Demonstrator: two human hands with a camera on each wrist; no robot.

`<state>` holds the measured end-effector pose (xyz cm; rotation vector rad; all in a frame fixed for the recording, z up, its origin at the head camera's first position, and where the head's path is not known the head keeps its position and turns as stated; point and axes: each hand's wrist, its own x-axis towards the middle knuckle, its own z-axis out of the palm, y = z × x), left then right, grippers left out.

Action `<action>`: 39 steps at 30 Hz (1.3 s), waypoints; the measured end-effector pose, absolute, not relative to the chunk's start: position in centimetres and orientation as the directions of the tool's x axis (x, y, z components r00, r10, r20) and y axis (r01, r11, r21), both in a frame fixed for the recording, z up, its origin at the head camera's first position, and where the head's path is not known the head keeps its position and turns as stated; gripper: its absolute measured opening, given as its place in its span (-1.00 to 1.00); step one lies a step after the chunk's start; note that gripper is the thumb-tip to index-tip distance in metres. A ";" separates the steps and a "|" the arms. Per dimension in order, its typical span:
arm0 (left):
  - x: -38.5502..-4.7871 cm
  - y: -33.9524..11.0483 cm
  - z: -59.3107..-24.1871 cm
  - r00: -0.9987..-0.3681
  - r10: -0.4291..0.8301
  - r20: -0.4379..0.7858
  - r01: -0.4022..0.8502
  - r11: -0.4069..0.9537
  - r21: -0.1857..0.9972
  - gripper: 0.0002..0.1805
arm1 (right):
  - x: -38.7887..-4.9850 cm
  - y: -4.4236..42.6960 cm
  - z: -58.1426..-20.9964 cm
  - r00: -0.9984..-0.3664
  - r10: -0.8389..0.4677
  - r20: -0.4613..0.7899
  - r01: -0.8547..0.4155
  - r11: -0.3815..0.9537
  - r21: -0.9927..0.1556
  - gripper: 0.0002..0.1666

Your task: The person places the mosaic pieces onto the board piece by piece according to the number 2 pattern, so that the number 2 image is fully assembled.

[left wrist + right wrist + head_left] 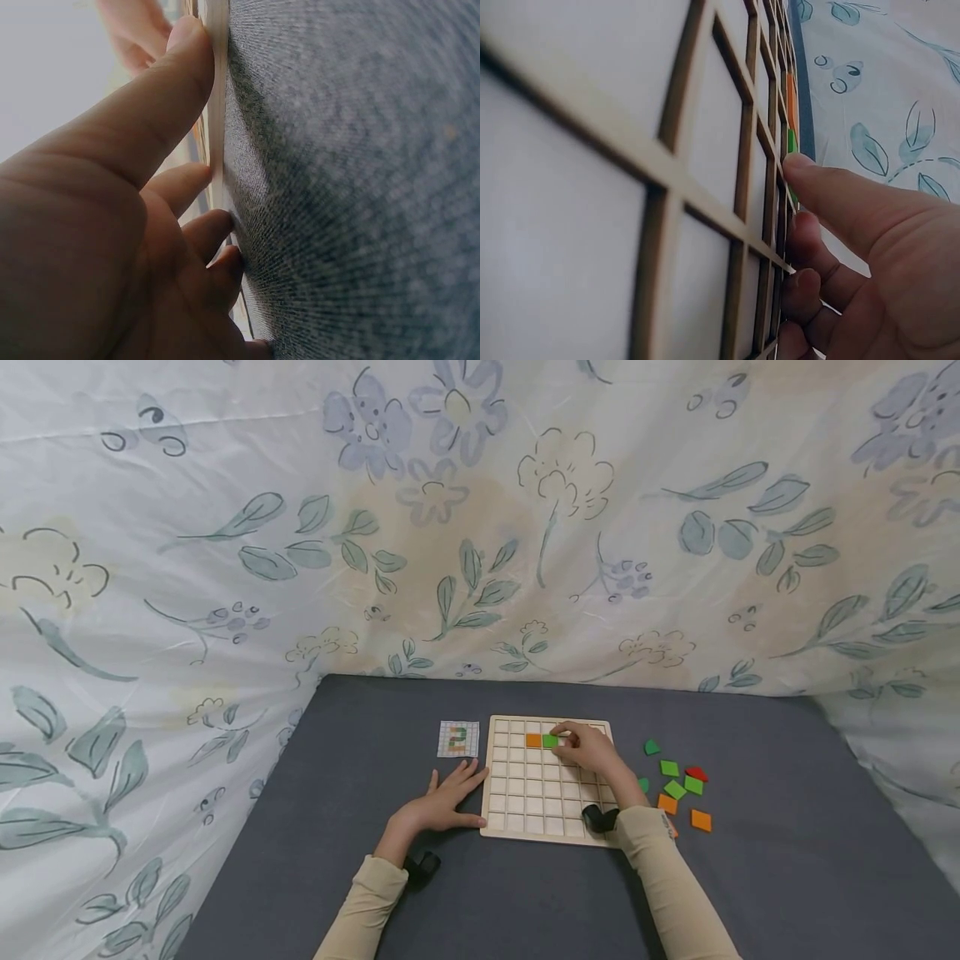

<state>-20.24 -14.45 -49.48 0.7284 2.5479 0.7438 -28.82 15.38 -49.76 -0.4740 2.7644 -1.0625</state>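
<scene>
A pale wooden grid board [534,793] lies on the dark cloth. My left hand [444,802] rests against its left edge, fingers spread and fairly straight; in the left wrist view the thumb [161,94] touches the board's rim. Over the upper part of the grid, my right hand [588,750] holds a green square tile [550,741] between thumb and a curled finger. Directly left of that tile sits an orange square tile [533,741] in the grid. The right thumb [832,191] partly hides the green tile in the right wrist view.
Left of the board's top lies a small pattern card [458,739] with a coloured design. Several loose green, orange and red pieces, including an orange tile [701,821], are scattered right of the board, some hidden by the right arm. A floral cloth [480,527] hangs behind.
</scene>
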 end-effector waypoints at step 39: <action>-20.4 -14.5 -49.6 -0.793 0.571 -0.213 0.372 0.730 0.573 -0.10 | -28.6 19.7 -49.4 -0.952 -0.303 0.038 -0.250 0.700 -0.669 -0.57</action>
